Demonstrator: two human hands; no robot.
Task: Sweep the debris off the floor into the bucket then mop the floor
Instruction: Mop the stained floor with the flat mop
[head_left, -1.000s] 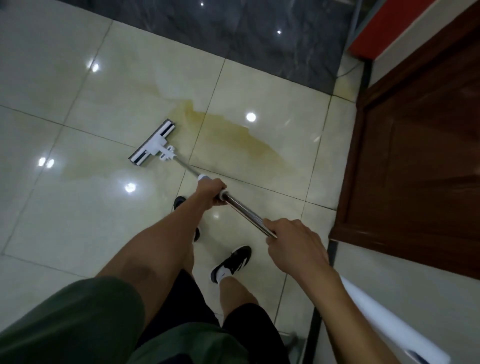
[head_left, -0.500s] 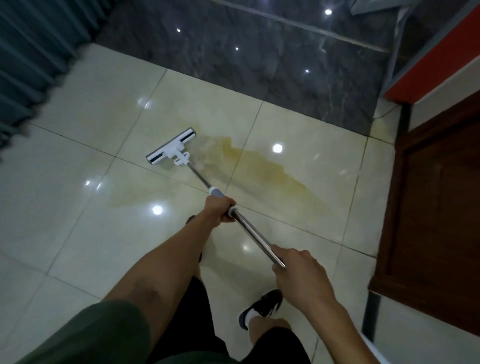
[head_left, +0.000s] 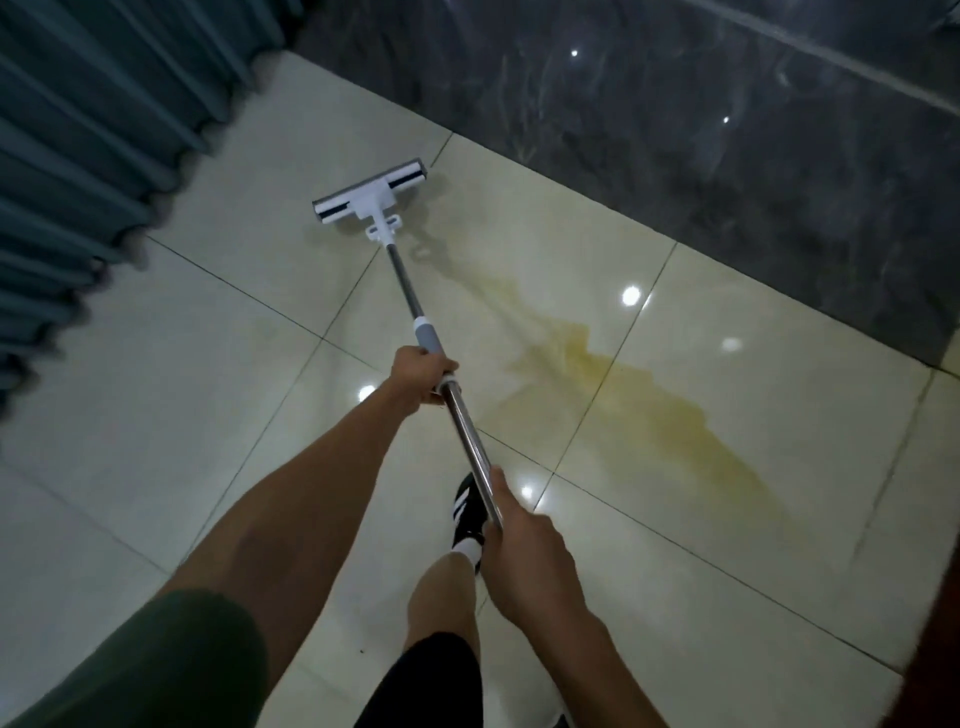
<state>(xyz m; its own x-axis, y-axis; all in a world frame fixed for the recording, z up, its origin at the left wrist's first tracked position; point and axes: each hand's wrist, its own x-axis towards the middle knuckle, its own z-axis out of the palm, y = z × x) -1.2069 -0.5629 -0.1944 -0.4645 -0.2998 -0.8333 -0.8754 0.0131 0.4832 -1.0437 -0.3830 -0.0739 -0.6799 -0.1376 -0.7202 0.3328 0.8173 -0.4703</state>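
Note:
A flat mop with a white head (head_left: 371, 192) lies on the cream floor tiles (head_left: 182, 395), its metal pole (head_left: 470, 441) slanting back toward me. My left hand (head_left: 420, 379) grips the pole just below its grey collar. My right hand (head_left: 530, 556) grips the pole's near end. A yellowish wet streak (head_left: 623, 395) runs across the tiles from near the mop head down to the right. No bucket is in view.
Blue-grey pleated curtains (head_left: 88, 156) hang along the left. A dark marble strip (head_left: 675, 130) borders the tiles at the back. My foot in a black shoe (head_left: 467, 512) stands under the pole. A brown edge shows at the far right.
The mop head has moved farther away and up-left past the streak's end, toward the curtains. The view has swung left, so the wooden door has left the frame. Both hands keep their grip.

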